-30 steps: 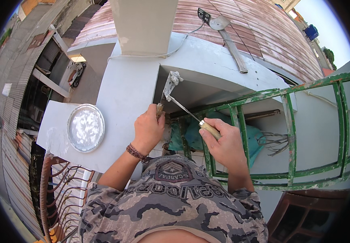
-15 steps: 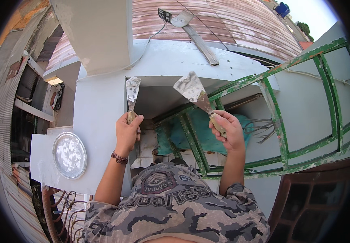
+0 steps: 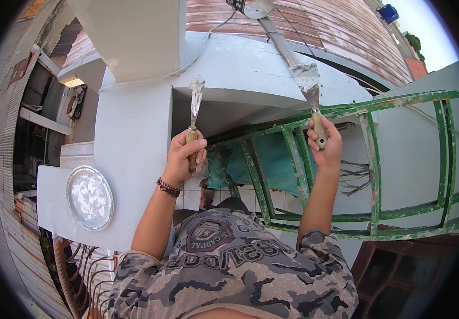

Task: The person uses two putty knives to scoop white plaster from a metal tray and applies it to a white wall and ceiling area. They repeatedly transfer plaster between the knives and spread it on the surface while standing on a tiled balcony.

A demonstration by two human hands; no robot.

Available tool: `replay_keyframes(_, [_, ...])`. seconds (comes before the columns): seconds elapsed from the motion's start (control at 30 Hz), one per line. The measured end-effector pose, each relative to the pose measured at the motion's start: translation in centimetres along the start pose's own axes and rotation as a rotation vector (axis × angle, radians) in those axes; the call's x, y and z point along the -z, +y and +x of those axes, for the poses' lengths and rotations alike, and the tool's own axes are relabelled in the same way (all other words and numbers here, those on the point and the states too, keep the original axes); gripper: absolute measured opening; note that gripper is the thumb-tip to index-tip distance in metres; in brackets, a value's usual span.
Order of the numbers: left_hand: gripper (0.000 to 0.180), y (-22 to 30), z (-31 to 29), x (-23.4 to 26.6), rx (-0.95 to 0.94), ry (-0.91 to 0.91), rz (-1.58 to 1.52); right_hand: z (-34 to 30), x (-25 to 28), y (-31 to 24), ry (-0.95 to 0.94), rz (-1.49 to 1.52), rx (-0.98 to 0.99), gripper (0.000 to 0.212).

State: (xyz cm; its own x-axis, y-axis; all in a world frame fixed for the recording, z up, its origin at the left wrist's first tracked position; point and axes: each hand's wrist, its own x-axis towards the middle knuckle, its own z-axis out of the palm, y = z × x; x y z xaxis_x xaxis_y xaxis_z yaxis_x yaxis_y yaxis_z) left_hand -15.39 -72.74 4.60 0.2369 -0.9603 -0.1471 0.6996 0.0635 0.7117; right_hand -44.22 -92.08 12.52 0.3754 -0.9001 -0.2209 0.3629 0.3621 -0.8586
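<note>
In my left hand is a putty knife, gripped by its wooden handle, its blade upright and smeared with white putty. My right hand grips a wider putty knife by its pale handle; white paste coats the far end of its blade. The two blades stand apart, raised in front of a white wall ledge. On a white slab to the left lies a round silvery tray with white paste spread over it. Neither blade visibly touches the wall.
A green paint-worn metal ladder slants across the right side, close to my right forearm. Behind it hangs teal sheeting. Bent wires stick out near the wall. A cable runs along the pillar. Curved metal bars stand at lower left.
Both hands have moved up and to the right with their knives. The left blade has turned more edge-on, and the right knife now points more upright. The view has shifted too.
</note>
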Motion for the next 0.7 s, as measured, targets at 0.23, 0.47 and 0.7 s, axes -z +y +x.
replay_keyframes(0.23, [0.015,4.3,-1.9,1.2,0.034,-0.101,0.331,-2.1,-2.5,7.0,-0.296,0.062,-0.21,0.038])
replay_keyframes(0.47, [0.018,7.6,-5.2,2.0,-0.026,-0.11,0.715,-4.6,-3.1,9.9,-0.411,-0.058,-0.295,0.037])
replay_keyframes(0.7, [0.028,8.2,-7.1,1.3,0.016,-0.147,0.656,-6.8,-4.0,8.6,-0.337,-0.174,-0.221,0.037])
